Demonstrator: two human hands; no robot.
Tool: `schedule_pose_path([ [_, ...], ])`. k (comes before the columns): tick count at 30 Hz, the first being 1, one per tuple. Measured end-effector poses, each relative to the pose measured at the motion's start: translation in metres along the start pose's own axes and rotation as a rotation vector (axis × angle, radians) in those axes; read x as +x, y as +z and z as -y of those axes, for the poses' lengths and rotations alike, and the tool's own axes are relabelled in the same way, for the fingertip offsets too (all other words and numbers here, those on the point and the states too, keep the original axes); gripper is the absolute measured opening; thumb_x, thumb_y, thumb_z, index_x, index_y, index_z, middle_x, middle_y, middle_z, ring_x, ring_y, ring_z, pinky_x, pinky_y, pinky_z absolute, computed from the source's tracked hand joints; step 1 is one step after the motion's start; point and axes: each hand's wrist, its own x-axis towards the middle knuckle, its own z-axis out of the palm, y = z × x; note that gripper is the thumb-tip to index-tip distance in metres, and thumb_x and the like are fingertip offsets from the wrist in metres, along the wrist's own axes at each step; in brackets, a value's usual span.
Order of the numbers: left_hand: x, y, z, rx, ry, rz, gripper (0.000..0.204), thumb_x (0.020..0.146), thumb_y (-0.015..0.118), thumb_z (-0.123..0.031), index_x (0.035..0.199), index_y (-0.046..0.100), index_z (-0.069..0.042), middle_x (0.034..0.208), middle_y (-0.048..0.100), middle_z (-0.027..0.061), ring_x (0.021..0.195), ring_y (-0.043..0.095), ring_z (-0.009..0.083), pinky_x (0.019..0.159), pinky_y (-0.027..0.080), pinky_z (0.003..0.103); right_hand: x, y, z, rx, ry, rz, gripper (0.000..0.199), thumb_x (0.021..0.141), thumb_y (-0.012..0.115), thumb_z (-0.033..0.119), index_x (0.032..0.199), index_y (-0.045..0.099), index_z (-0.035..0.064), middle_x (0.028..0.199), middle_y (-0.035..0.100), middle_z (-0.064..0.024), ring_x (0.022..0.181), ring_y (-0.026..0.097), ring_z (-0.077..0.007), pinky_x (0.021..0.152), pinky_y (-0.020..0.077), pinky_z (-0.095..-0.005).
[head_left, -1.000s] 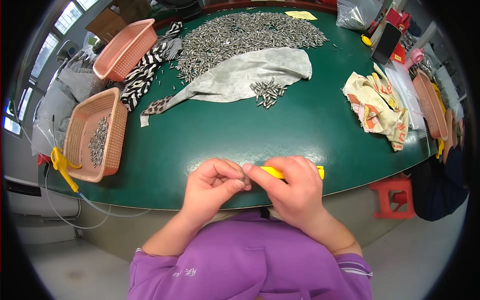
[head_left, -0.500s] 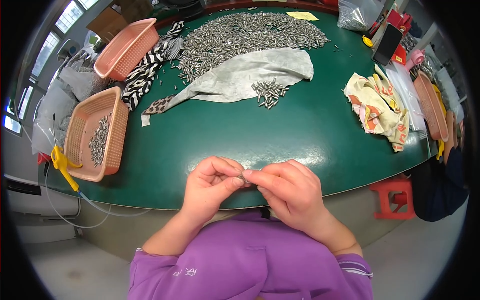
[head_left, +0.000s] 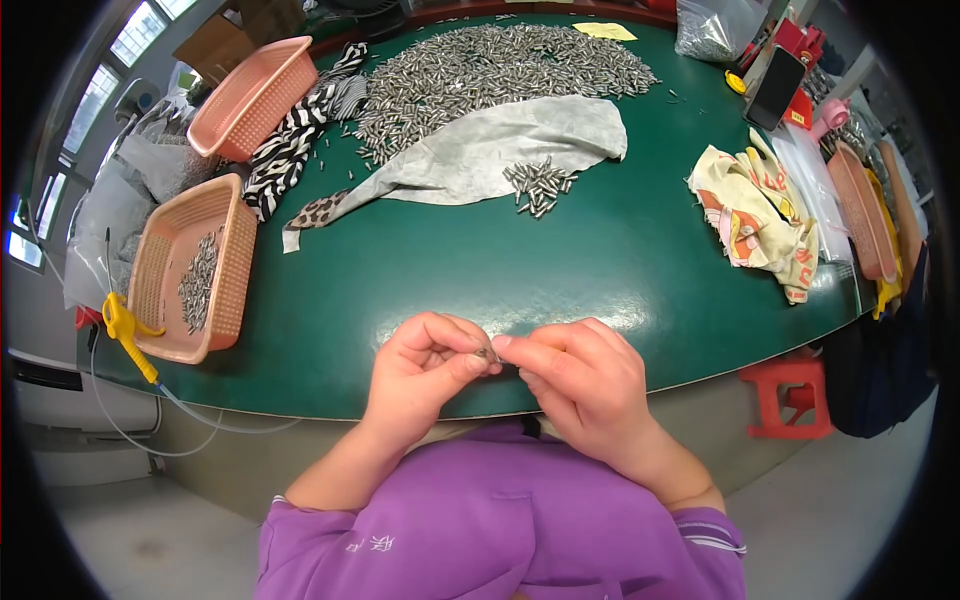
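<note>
Between hands: small metal pin (axis unclear); green table beneath

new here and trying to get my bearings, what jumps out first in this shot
The big heap of small metal pins spread across the far side of the green table. At the near edge, the left hand and right hand pinch one small metal piece between their fingertips. A pink basket with more pins sits at the left.

The tiny metal piece pinched between the left hand and the right hand is mostly covered by fingertips, too small to identify, and the salmon plastic baskets at right sit half cut off.
</note>
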Motion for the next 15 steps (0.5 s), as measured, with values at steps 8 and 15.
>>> schedule_pose_path([
  [8,-0.0014,-0.0025,0.0027,0.024,0.018,-0.012,0.014,0.087,0.061,0.012,0.095,0.058,-0.001,0.104,0.062,0.0121,0.095,0.064,0.0186,0.087,0.055,0.032,0.0010,-0.0016,0.0021,0.034,0.012,0.041,0.039,0.074,0.071,0.005,0.112,0.070,0.0165,0.085,0.063,-0.0019,0.070,0.060,-0.0205,0.060,0.0498,-0.0321],
  [15,-0.0011,-0.0008,0.0013,0.037,-0.002,-0.033,0.013,0.088,0.062,0.010,0.096,0.059,0.001,0.103,0.062,0.0122,0.095,0.064,0.0192,0.087,0.055,0.032,-0.0024,0.0019,0.0072,-0.315,-0.057,0.025,0.039,0.076,0.066,0.016,0.113,0.071,0.0242,0.095,0.061,-0.0012,0.080,0.060,-0.0203,0.067,0.0475,-0.0333],
])
